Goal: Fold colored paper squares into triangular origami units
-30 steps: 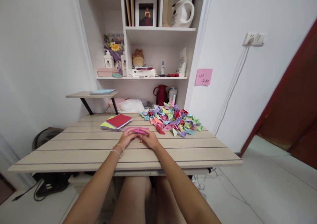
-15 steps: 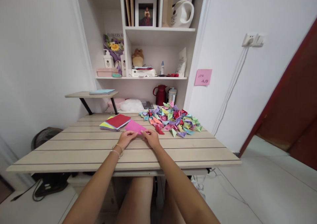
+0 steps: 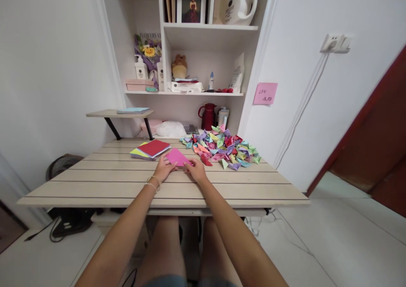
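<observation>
A bright pink sheet of paper (image 3: 176, 157) is held between my two hands, just above the desk. My left hand (image 3: 165, 168) pinches its left lower edge, and the wrist wears thin bracelets. At the right corner, the fingers of my right hand (image 3: 195, 169) grip the same sheet. Behind my left hand lies a stack of coloured paper (image 3: 154, 148), red on top with yellow and bluish sheets below. To the right of the pink sheet spreads a heap of small folded paper boats (image 3: 223, 147) in many colours.
The slatted wooden desk (image 3: 104, 185) carries a small raised shelf (image 3: 104, 114) at the back left, with light blue paper (image 3: 132, 110) on it. A dark red jug (image 3: 208, 117) stands behind the boats. A black fan (image 3: 63, 166) is beyond the desk's left edge.
The pink sheet is turned and tilted up more, and my left hand has shifted its hold along the edge. The camera view has moved slightly.
</observation>
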`<state>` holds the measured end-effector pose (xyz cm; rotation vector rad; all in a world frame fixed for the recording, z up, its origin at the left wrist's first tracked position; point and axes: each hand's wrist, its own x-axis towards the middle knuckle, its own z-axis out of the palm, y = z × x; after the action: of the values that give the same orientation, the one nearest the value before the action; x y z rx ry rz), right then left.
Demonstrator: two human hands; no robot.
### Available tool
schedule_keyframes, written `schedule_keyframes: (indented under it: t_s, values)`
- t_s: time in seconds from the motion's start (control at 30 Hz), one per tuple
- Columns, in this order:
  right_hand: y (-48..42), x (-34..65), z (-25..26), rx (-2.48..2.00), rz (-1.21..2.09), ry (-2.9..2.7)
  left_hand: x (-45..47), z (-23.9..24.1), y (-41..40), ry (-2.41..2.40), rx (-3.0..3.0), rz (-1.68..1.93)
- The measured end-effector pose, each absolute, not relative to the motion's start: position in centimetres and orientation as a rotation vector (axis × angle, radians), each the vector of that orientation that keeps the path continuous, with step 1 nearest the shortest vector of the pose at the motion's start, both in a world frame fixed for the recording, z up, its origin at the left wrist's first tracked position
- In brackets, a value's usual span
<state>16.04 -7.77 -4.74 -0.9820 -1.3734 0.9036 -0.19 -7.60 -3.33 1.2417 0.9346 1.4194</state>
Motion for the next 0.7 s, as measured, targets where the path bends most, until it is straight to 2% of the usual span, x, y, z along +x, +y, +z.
schedule_keyframes:
  t_s: [0.4, 0.7]
  values:
    - [-7.4, 16.5, -4.9, -1.084, 0.750, -1.383, -0.3, -3.2, -7.5, 0.930, 1.287, 1.303]
    - [-8.2, 15.8, -4.4, -0.894, 0.900, -1.408, 0.0, -2.5, -8.4, 0.864, 1.281, 1.287]
